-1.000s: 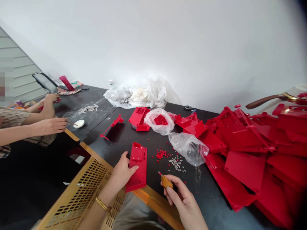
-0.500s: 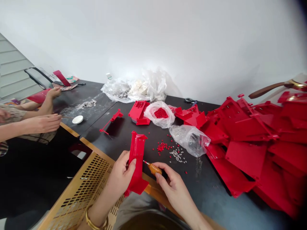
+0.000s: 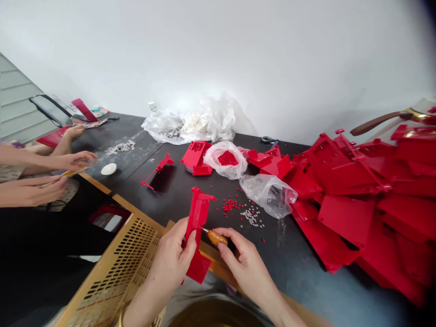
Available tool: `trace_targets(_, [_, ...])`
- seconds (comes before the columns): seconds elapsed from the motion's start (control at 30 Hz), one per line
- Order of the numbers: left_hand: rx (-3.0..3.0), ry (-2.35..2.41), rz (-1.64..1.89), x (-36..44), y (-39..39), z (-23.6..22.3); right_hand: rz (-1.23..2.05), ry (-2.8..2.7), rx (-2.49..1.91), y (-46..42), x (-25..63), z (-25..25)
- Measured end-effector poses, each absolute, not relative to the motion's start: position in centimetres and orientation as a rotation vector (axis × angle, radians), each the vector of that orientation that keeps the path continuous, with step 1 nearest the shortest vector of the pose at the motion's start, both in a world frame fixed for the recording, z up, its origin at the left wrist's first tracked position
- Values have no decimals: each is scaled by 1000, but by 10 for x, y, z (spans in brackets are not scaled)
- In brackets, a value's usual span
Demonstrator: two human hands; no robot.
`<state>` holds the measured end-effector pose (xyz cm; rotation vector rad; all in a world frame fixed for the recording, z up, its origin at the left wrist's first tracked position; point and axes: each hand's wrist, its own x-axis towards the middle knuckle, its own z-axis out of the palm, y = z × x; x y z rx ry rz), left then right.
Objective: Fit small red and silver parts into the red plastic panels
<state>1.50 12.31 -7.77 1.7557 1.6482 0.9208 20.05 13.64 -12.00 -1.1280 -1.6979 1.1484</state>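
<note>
My left hand (image 3: 172, 256) grips a long red plastic moulded part (image 3: 198, 213), holding it upright off the tabletop. My right hand (image 3: 240, 259) holds a small tool with an amber-brown handle (image 3: 215, 237). The tool's thin metal tip touches or nearly touches the red part near my left thumb. The lower part of the red piece is partly hidden by my fingers. Loose red beads (image 3: 230, 205) and small metal rings (image 3: 251, 218) lie on the black table (image 3: 170, 204) beyond my hands.
A large pile of red panels (image 3: 344, 195) fills the right. Plastic bags of red beads (image 3: 225, 159) and metal rings (image 3: 269, 195) lie ahead, among other red parts. At left, a co-worker's hands (image 3: 76, 160) work near a white dish (image 3: 108, 169). A perforated tan crate (image 3: 116, 268) stands below the table's edge.
My left hand has lifted the red part off the table and stood it upright. My right hand has brought the tool's tip to it. The co-worker's hands have shifted slightly.
</note>
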Motion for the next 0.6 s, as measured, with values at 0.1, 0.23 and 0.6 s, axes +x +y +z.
trace_targets(0.1, [1792,1681,890,14,122,-80,1050,-1753,-1087,135,201,-118])
trace_targets(0.23, [1847,1743,840,15,121,-84,792,-1888,-1031,133,202,-107])
trace_targets(0.6, [1895,1793,924,28,125,-81,160,-2391,-939,145,211,-88])
